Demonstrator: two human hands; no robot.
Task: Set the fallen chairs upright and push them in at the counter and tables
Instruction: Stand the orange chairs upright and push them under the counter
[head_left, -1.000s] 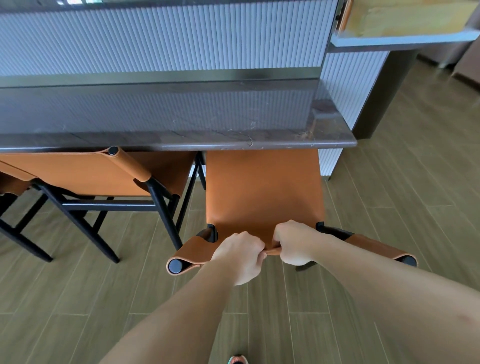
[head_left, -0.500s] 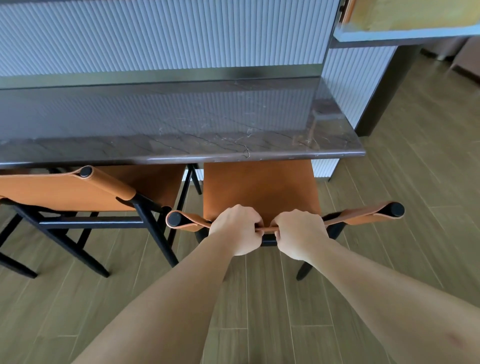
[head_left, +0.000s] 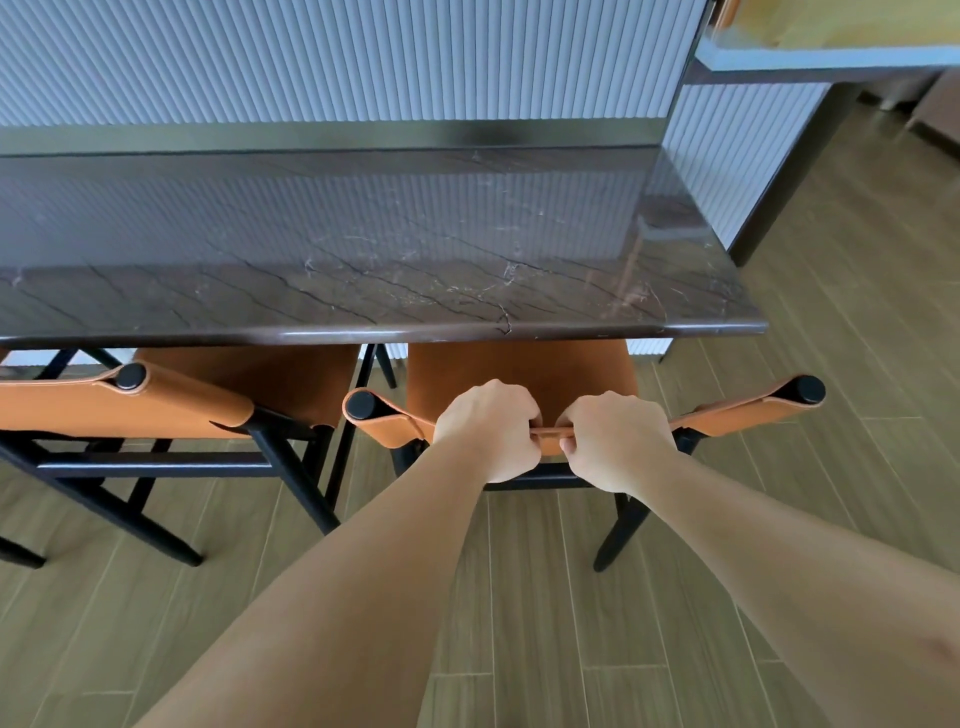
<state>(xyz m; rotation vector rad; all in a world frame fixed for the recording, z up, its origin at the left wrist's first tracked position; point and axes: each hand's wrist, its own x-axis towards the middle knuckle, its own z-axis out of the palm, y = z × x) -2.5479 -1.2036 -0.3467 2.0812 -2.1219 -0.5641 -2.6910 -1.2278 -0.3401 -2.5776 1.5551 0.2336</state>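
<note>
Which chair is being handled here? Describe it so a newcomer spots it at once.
Start at the dark marble counter and follow it to its right end. An orange chair with a black frame stands there, seat partly under the counter's edge. Unlike the matching neighbour chair on its left, its backrest top is gripped by the left hand and right hand.

Pale ribbed wall panel, dark veined stone counter, olive wood-plank floor, light-blue ledge at upper right
</note>
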